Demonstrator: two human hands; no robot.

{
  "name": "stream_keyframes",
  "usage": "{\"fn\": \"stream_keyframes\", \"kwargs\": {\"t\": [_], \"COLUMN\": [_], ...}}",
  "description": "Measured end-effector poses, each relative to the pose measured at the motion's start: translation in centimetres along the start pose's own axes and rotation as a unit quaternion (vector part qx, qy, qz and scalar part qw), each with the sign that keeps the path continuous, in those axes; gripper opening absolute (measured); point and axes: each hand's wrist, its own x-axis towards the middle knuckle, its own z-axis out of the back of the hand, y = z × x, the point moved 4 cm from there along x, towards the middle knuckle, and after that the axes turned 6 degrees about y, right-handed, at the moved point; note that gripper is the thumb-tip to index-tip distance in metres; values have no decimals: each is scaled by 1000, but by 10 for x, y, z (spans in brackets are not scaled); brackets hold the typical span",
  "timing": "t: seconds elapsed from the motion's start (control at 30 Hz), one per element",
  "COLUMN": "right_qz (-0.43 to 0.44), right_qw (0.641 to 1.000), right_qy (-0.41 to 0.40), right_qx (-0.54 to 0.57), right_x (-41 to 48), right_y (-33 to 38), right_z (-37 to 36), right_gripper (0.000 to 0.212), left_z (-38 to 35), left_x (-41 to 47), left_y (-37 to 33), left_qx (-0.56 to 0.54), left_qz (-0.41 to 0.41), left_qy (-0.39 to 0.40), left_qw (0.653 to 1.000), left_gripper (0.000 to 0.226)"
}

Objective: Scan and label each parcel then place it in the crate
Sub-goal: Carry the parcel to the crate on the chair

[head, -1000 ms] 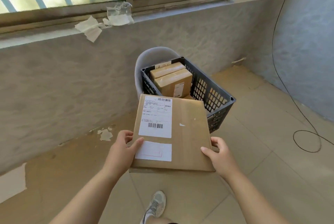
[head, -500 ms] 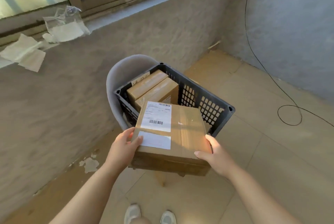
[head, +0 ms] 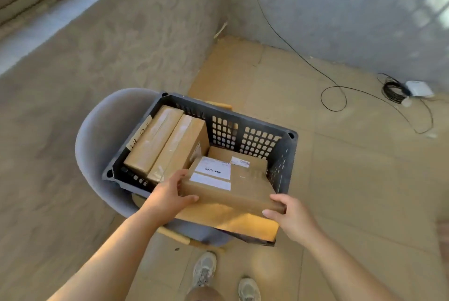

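I hold a flat brown cardboard parcel [head: 245, 186] with two white labels on top, tilted down into the near right part of a dark grey slotted crate [head: 245, 130]. My left hand [head: 170, 193] grips its near left corner. My right hand [head: 289, 215] grips its near right corner. Inside the crate two taped brown parcels [head: 167, 145] stand side by side along the left. Another labelled parcel [head: 233, 156] lies flat under the one I hold.
The crate rests on a grey chair [head: 97, 135] against the rough wall. A thin black cable [head: 332, 96] loops over the tiled floor at right, near a cable coil and a white box [head: 418, 88]. My shoes [head: 204, 269] are at the bottom.
I have stepped closer and the view has tipped down. The parcel has moved forward and down, from in front of the crate to over its near right part.
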Motion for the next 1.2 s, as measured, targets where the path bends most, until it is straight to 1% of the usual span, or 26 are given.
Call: {"fn": "stream_keyframes", "kwargs": {"t": [0.1,0.17,0.27,0.37,0.43,0.53,0.57,0.67,0.77,0.87,0.93,1.03,1.1,1.17,1.2], "right_qz": [-14,-24,-32,-63,-89,-128,-129,-123,-111,-71,-58,-67,-78,-95,-101], "right_qw": [999,998,996,994,993,988,987,982,985,991,992,993,992,988,986], "right_qy": [-39,-63,-69,-41,-18,23,44,77,74,54,23,-32,-77,-115,-127], "right_qx": [6,-2,-48,-74,-79,-78,-90,-116,-106,-102,-108,-91,-59,-29,-32], "right_x": [11,21,36,51,59,63,63,58,51,37,24,1,-18,-42,-55], "right_y": [5,7,10,5,1,-4,-4,2,13,26,31,19,4,-15,-25], "right_z": [-13,-19,-28,-39,-49,-59,-61,-63,-50,-24,-2,32,53,72,81], "right_gripper": [56,56,57,56,55,54,53,52,50,49,47,43,42,43,44], "left_z": [4,5,0,-8,-15,-22,-25,-29,-25,-25,-27,-41,-56,-75,-86], "left_x": [26,43,65,83,92,101,101,97,91,83,76,65,54,41,34], "left_y": [1,3,9,13,15,16,16,13,0,-27,-53,-96,-126,-156,-171], "left_qx": [60,85,100,145,205,281,293,316,310,341,356,355,346,351,359], "left_qz": [-22,-30,-23,-25,-30,-41,-44,-56,-68,-94,-120,-176,-216,-250,-264], "left_qy": [14,20,40,63,83,113,126,156,146,142,128,109,102,105,109], "left_qw": [998,996,994,987,975,952,947,934,937,925,918,912,908,896,888], "left_gripper": [57,55,52,47,42,23,22,36,43,43,43,41,39,39,38]}}
